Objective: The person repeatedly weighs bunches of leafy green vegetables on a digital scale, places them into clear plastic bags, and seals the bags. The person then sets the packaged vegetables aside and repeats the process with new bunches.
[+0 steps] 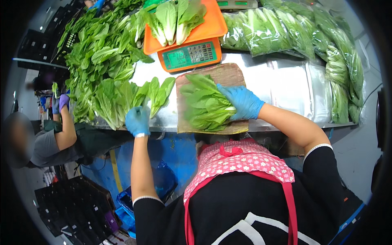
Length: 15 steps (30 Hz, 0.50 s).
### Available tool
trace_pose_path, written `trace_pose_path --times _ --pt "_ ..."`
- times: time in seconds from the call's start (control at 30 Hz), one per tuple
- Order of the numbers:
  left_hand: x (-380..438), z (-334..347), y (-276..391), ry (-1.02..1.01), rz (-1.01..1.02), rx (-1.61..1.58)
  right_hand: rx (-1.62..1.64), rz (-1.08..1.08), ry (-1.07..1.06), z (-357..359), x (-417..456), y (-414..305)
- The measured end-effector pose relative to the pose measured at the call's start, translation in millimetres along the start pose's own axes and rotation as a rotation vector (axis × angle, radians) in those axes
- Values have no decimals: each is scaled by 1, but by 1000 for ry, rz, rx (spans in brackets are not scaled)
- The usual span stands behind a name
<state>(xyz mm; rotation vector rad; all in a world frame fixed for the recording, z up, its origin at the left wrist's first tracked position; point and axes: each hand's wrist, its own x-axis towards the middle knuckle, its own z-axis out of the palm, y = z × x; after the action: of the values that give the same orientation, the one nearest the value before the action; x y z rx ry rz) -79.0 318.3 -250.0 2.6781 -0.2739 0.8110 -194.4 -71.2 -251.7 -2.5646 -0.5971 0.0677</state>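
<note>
My right hand [243, 101], in a blue glove, grips a bunch of leafy greens [208, 104] by its stem end. The bunch lies over a brown cloth mat [211, 69] at the table's front edge, its leaf tips pointing left. My left hand [137, 122], also blue-gloved, is at the front edge beside loose romaine-like heads [107, 101]. Its fingers look curled, and whether they hold a leaf is hidden. Just right of that hand, a small leafy head [159, 95] rests on the metal tabletop [165, 118].
Beyond the mat stands an orange digital scale [190, 56], its tray [211, 27] bearing several heads [167, 24]. Loose greens [95, 55] are heaped at left. Bagged greens [266, 32] lie at back right, near flat clear plastic bags [291, 88]. A co-worker [46, 147] stands at left.
</note>
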Motion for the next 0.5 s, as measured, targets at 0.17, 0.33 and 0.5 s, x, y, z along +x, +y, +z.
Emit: trace_pose_path --times 0.17,0.33,0.5 --pt "-73 -84 110 -499 464 -219 -15 8 -39 2 3 6" --pt "-145 -25 203 -400 951 -186 24 42 -117 -1 5 2" --pt "-135 8 201 -457 950 32 73 90 -172 -6 10 4"
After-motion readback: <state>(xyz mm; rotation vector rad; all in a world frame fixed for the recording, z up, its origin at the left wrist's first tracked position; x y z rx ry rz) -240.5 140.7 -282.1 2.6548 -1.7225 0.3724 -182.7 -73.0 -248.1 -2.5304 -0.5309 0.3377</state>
